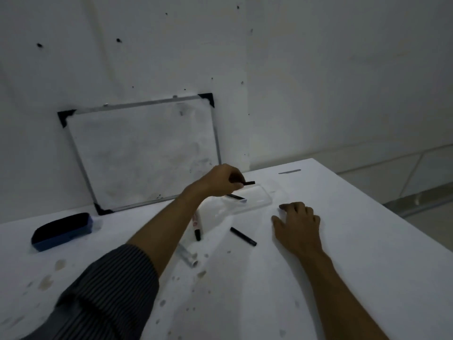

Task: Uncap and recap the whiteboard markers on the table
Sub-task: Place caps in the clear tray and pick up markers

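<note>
Two hands are over the white table (343, 241), and we see them from above. At about 12 o'clock from the middle of the table, the left hand (218, 180) is raised, and its fingers are closed around a short black piece (247, 183), a cap or a marker end; we cannot tell which. Just under it lies a clear plastic case (257, 201) with a dark marker (236, 197) inside. The right hand (297, 224), at about 2 o'clock, rests flat on the table with the fingers spread and grasping nothing. Between the arms, a black piece (243, 236) lies loose, and a marker with a red label (196, 224) lies near the left forearm. At 9 o'clock we see a blue eraser (62, 231), and a whiteboard (144, 153) leans on the wall behind.
</note>
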Demonstrator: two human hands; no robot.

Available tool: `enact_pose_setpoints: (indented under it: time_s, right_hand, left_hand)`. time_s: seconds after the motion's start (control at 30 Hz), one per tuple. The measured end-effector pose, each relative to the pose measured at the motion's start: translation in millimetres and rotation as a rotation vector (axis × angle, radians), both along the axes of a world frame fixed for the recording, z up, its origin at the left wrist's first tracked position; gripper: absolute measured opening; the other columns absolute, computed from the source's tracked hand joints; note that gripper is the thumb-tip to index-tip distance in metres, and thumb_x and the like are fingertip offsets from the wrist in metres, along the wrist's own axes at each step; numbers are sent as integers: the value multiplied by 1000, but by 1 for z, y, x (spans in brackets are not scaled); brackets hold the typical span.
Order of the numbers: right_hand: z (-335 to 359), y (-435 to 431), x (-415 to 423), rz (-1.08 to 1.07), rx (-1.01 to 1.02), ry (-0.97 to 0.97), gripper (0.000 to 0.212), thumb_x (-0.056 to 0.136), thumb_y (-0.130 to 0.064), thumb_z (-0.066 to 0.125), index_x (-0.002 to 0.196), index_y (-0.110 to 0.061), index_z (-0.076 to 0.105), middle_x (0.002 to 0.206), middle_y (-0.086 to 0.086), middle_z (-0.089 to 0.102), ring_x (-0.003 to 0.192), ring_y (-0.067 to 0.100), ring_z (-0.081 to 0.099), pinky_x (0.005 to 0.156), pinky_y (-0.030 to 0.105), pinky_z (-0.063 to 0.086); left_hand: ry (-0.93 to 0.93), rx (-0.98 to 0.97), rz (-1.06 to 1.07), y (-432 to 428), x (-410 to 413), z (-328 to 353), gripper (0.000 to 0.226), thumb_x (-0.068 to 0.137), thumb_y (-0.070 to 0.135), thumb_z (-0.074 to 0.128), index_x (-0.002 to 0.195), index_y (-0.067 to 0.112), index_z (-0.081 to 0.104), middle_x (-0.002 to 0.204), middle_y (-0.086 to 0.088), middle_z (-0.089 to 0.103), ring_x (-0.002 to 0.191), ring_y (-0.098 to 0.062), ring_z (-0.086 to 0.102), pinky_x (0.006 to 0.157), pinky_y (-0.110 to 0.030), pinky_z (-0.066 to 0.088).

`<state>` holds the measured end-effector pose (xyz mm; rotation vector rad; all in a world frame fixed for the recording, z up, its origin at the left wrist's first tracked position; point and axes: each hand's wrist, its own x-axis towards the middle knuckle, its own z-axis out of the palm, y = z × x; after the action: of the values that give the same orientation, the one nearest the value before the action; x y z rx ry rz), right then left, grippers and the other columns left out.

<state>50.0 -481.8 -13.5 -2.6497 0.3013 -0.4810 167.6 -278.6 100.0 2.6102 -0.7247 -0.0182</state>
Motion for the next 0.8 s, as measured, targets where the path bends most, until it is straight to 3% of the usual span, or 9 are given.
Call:
enact_pose_setpoints:
  time_s: [0.23, 0.37, 0.5, 0.57, 0.67, 0.8]
  right_hand:
    - [-13, -1, 11, 21, -121, 71, 67, 97, -55, 30, 150, -17, 47, 160, 7, 41, 153, 36, 25, 119, 50, 20]
    - [-15, -2, 12, 32, -127, 72, 71, 96, -56, 25, 152, -17, 45, 162, 8, 39, 154, 36, 25, 122, 52, 18]
    - [-13, -2, 10, 40, -113, 88, 73, 95, -55, 22, 152, -17, 44, 163, 7, 37, 154, 35, 24, 122, 52, 16]
    - [-9, -2, 9, 44, -92, 100, 70, 96, -55, 24, 152, -17, 43, 163, 7, 36, 155, 34, 22, 122, 51, 15]
    - [-3, -3, 7, 54, -60, 110, 58, 101, -52, 37, 149, -20, 46, 162, 4, 38, 154, 28, 24, 123, 49, 13]
    - [11, 4, 1, 105, 23, 66, 40, 99, -41, 54, 131, -19, 63, 139, 7, 59, 130, 27, 53, 110, 41, 31]
  left_hand:
    - [-13, 366, -107, -42, 56, -26, 21, 93, 20, 72, 113, 15, 78, 112, -5, 76, 100, -21, 69, 86, -29, 55]
    - [-54, 387, -97, -46, 64, -32, 22, 90, 18, 74, 112, 16, 79, 109, -4, 79, 96, -20, 71, 87, -32, 58]
    - [-93, 407, -88, -45, 60, -33, 30, 96, 21, 69, 126, 15, 72, 125, -6, 71, 115, -24, 63, 95, -30, 50]
    - [-128, 368, -92, -41, 53, -27, 32, 98, 20, 66, 129, 15, 69, 129, -6, 67, 120, -24, 58, 94, -28, 44]
    - [-182, 273, -105, -29, 29, -10, 26, 99, 19, 64, 123, 15, 72, 119, -5, 73, 105, -18, 66, 90, -26, 51]
    - [-224, 125, -78, 3, -23, 2, 25, 100, 26, 63, 120, 16, 74, 111, -1, 76, 89, -10, 65, 83, -26, 53]
